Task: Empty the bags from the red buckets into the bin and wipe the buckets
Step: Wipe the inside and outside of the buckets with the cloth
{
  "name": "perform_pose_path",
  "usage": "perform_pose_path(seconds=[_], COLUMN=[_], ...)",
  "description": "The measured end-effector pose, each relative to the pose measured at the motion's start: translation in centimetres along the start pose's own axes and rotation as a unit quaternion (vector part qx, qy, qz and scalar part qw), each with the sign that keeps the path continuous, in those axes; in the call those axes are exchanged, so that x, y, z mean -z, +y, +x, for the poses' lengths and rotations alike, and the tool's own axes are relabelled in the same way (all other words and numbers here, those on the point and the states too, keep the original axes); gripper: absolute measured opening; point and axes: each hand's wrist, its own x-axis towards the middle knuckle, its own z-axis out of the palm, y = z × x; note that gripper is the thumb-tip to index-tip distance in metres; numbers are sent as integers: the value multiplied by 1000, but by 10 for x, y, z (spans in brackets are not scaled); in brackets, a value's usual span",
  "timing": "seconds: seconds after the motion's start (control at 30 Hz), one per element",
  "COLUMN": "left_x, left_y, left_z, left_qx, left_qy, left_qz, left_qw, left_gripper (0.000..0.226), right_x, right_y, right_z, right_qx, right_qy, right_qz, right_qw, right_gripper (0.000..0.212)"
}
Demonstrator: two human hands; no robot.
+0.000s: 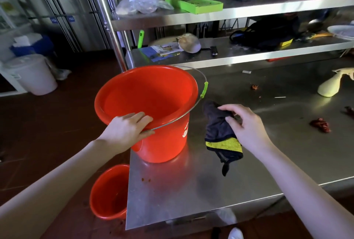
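Note:
A red bucket (153,97) stands tilted on the left corner of the steel table (201,191), its inside bare and its wire handle with a green grip swung to the right. My left hand (127,130) grips its near rim. My right hand (245,124) holds a dark cloth with a yellow patch (220,133) just right of the bucket, the cloth's end hanging onto the table. A second red bucket (109,192) sits on the floor beside the table's left edge, with some residue inside.
A white lidded bin (32,74) stands on the floor at the left. Red scraps (320,124) and a pale spray bottle (333,83) lie on the table's right. Steel shelves (229,55) behind hold a green tray, plastic bags and a dark bag.

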Motion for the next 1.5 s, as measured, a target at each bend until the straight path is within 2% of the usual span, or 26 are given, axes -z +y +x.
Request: perform_pose_path(seconds=[0.13,0.27,0.43,0.53,0.6,0.67,0.73,0.87,0.97,1.2,1.27,1.33,1.43,1.5], left_x=[2,12,27,27,25,22,18,3,-9,-30,-33,-34,-34,-35], left_y=[13,12,0,-1,-1,-2,-4,-7,-7,-11,-13,-12,-8,-7], left_z=[15,33,45,34,26,18,8,-17,-29,-24,-19,-16,-14,-15], left_qx=[50,137,269,306,322,354,403,489,517,523,534,534,528,529], left_qy=[-5,42,91,112,132,152,176,215,217,215,212,207,202,202], left_qz=[-29,-56,-134,-187,-215,-245,-291,-357,-384,-404,-374,-346,-363,-372], left_qw=[998,988,949,927,913,890,850,766,734,718,728,743,740,736], left_gripper=[33,33,35,31,24,18,15,28,31,20,24,30,39,41], right_x=[-5,-16,-47,-77,-101,-127,-149,-183,-204,-225,-219,-204,-162,-136], right_y=[-14,-34,-70,-94,-105,-110,-108,-100,-114,-119,-110,-87,-29,3], right_z=[8,23,43,52,53,48,41,36,39,57,63,69,74,75], right_qx=[15,24,53,67,89,121,148,145,121,142,140,99,-1,-55], right_qy=[13,22,45,34,28,11,-38,-98,-94,-88,-81,-61,-42,-61], right_qz=[31,66,99,114,85,-10,-106,-164,-190,-245,-245,-248,-277,-269], right_qw=[999,997,993,991,992,993,983,971,970,955,956,962,960,960], right_gripper=[34,34,35,34,35,40,56,67,67,59,59,59,64,69])
